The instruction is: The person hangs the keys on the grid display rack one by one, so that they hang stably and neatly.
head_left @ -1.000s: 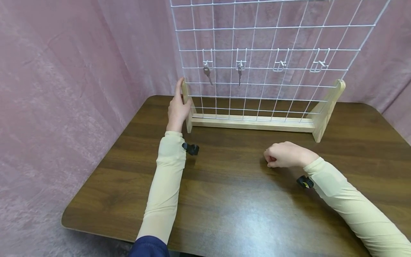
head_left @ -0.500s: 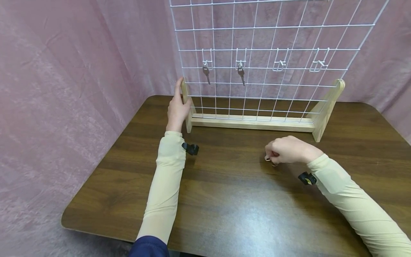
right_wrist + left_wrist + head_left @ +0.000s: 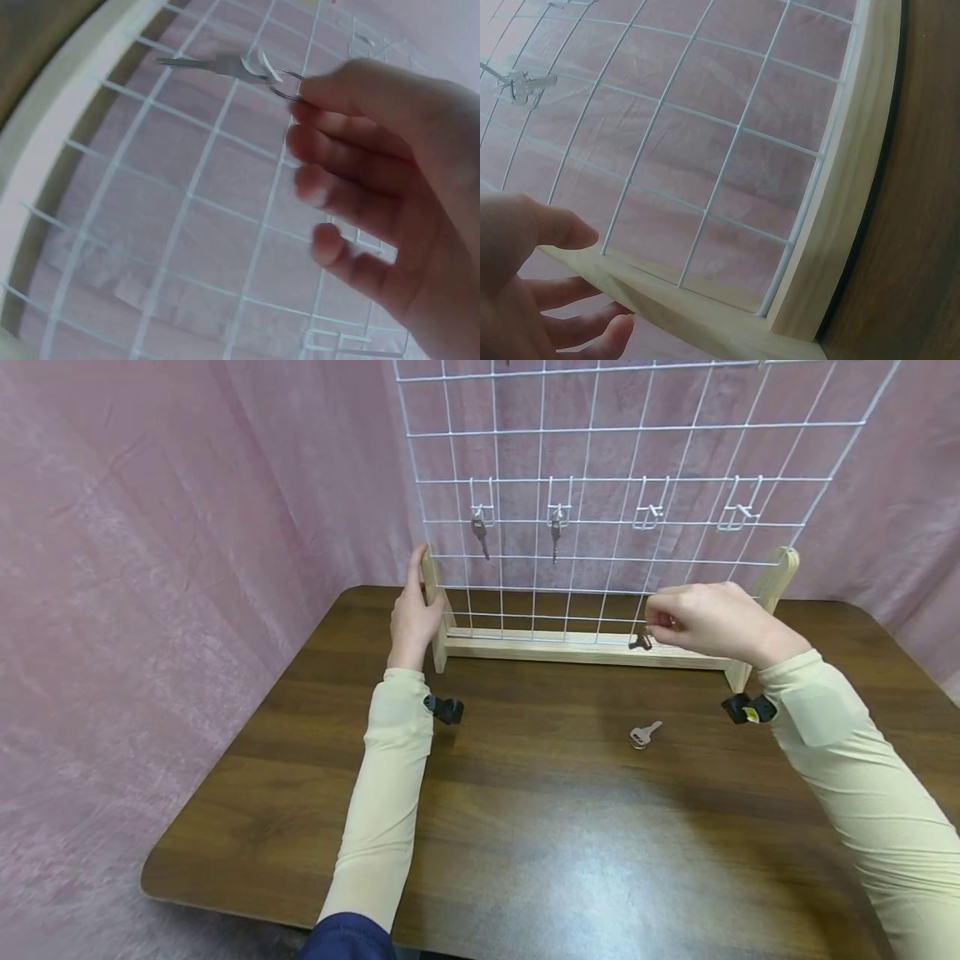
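Observation:
My right hand [image 3: 712,620] pinches the split ring [image 3: 285,90] of a metal key [image 3: 225,65] between thumb and index finger, in front of the white wire grid [image 3: 592,431]. The key hangs below the fingertips, and the other fingers are loosely curled. On the table beneath lies another key [image 3: 647,734] with its ring. At the left end, my left hand [image 3: 414,620] grips the wooden side post [image 3: 682,319] of the stand, thumb on one side and fingers on the other. Two keys hang from hooks: a left key [image 3: 480,533] and a second key [image 3: 556,532].
To the right of the hanging keys, a third hook [image 3: 648,516] and a fourth-place hook [image 3: 738,517] carry nothing. The stand's base bar [image 3: 525,647] runs across the brown wooden table [image 3: 300,777]. A pink curtain [image 3: 187,527] hangs behind.
My right hand has lifted off the table with a key and moved up and slightly right to the grid's lower part. Another key now shows on the table. The left hand stays put.

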`<state>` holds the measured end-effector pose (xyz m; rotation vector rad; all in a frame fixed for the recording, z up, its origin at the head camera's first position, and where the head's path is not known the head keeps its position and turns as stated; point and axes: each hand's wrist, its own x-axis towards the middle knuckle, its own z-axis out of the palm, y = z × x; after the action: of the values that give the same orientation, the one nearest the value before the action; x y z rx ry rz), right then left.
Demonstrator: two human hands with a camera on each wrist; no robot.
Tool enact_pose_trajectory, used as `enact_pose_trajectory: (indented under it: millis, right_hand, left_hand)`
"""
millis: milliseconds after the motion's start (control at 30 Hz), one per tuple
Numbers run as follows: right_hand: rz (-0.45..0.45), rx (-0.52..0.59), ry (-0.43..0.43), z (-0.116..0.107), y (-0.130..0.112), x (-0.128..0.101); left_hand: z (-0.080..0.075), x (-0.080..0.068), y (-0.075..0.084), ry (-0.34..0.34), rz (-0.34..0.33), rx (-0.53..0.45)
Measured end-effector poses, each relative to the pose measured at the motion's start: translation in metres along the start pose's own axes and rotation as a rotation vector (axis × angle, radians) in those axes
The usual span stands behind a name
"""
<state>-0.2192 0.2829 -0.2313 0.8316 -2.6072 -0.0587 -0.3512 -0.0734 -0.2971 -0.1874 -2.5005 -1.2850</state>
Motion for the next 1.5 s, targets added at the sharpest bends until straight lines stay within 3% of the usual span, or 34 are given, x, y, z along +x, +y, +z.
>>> enact_pose_trajectory:
  millis: [433, 867, 1000, 1500]
  right_hand:
    - [0.088, -0.014, 0.257, -0.035, 0.019, 0.031]
    - [0.301, 0.091, 0.412, -0.04, 0.023, 0.047]
    - [0.343, 0.105, 0.43, -0.042, 0.024, 0.048]
    - [0.378, 0.133, 0.354, -0.037, 0.031, 0.048]
  left_hand:
    - [0.002, -0.001, -0.003, -0.002, -0.005, 0.019]
    - [0.003, -0.003, -0.004, 0.003, -0.008, 0.033]
    - [0.002, -0.002, -0.003, 0.007, -0.005, 0.03]
    - [0.004, -0.001, -0.002, 0.012, -0.009, 0.031]
